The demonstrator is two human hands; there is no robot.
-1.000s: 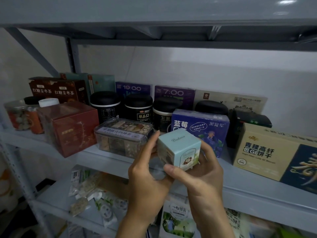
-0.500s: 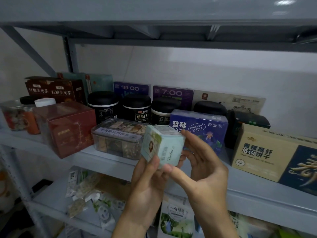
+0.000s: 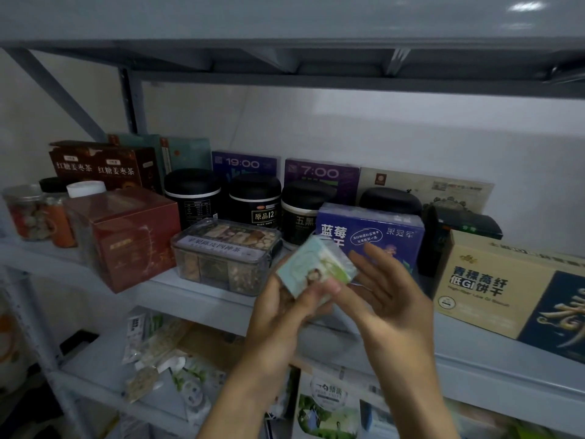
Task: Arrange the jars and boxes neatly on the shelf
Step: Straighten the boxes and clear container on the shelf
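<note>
You are holding the small pale blue box (image 3: 316,271) out in front of the shelf (image 3: 202,301), tilted, with its corner pointing toward eleven o'clock and no face squared to the shelf edge. Your left hand (image 3: 285,307) is gripping it from below, thumb and fingers curled around its lower faces; the box looks blurred. Your right hand (image 3: 391,289) is hanging just beside it at three o'clock, fingers spread and relaxed, maybe brushing one edge, though contact is hard to tell. The open strip of shelf is lying at twelve o'clock from the hands, between the clear plastic tub (image 3: 226,253) at ten o'clock and the blue blueberry box (image 3: 370,232) at one o'clock. The left hand is the nearer carrier; the box probably needs levelling first
</note>
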